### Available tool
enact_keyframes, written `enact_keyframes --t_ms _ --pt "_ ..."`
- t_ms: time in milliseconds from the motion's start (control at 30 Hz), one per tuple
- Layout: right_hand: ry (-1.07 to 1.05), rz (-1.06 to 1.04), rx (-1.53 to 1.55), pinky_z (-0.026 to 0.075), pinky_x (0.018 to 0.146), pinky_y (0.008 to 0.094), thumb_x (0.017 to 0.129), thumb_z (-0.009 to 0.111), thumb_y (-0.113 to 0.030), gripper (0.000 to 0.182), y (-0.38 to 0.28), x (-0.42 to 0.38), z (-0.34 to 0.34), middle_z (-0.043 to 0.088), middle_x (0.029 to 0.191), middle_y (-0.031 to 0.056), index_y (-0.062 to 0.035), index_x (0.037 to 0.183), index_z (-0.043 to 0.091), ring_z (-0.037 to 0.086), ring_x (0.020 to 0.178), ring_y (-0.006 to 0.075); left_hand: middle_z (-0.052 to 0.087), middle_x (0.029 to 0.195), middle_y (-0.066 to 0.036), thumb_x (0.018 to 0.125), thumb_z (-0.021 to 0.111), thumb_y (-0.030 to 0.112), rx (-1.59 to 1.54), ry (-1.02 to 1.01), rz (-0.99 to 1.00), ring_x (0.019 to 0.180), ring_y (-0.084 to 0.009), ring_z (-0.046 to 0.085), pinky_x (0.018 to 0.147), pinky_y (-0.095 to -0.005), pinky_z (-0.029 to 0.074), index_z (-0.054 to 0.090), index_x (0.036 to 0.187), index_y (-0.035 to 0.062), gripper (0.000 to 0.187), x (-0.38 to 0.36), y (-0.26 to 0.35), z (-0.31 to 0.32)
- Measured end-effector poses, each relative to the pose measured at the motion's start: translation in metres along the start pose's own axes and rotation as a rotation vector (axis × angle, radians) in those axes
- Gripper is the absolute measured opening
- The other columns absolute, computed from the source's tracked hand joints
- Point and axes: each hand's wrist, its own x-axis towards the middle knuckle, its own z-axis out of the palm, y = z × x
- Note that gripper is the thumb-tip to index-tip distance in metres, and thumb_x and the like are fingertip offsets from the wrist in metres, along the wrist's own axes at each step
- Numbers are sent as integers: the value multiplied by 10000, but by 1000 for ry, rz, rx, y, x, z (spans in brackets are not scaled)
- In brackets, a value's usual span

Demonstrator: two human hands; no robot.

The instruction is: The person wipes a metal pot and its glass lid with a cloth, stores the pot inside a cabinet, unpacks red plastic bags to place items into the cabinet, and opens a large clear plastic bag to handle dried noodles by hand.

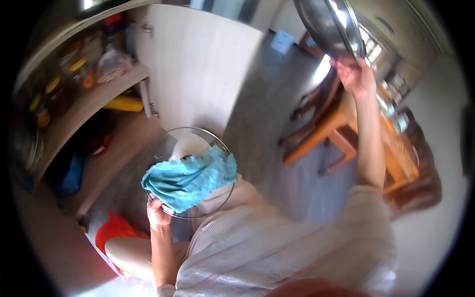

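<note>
My left hand [158, 215] is closed on the near edge of a round glass lid [221, 202] with a thin metal rim. A crumpled blue cloth [190, 178] lies across the lid's face. High up on the right, my right hand [355, 78] grips the lower edge of a shiny round metal vessel [329, 27]. The vessel is tilted and cut off by the top of the view, so whether it is a bowl or a lid does not show.
An open cabinet on the left has a shelf [123, 79] with jars and a plastic bag [114, 64]; its pale door [198, 59] swings outward. Near my left leg is a red plastic object [118, 230]. A wooden table [346, 116] and dark chairs stand on the right.
</note>
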Motion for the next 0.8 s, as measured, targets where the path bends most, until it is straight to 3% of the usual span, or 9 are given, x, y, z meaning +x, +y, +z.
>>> enact_keyframes --t_ms 100,367,633,800 --pt "165 -73 -74 551 745 353 910 343 -197 429 -6 -39 -30 569 984 346 201 987 482 627 848 318 564 1153 -127 659 615 -2 21 -72 1 1046 -271 557 939 -412 439 451 1233 -2 597 3 -2 -13" --pt "527 -185 -275 552 760 342 906 349 -177 396 -29 -108 -83 608 953 242 161 1030 513 632 859 280 558 1167 -126 676 574 -21 13 -125 -79 1066 -274 546 952 -420 423 445 1246 6 585 8 4 -15" --pt "542 -16 -230 557 699 336 879 332 -149 384 39 -93 -122 631 871 230 156 1006 528 647 769 268 564 1150 -125 673 535 -40 65 -79 -26 1047 -262 556 940 -397 432 458 1223 -14 556 4 6 -13" --pt "549 113 -213 550 704 376 890 365 -175 330 105 -85 -139 616 892 252 110 999 492 640 780 316 554 1153 -116 679 505 -48 70 -12 70 1063 -256 543 953 -400 423 449 1223 -19 548 1 9 -32"
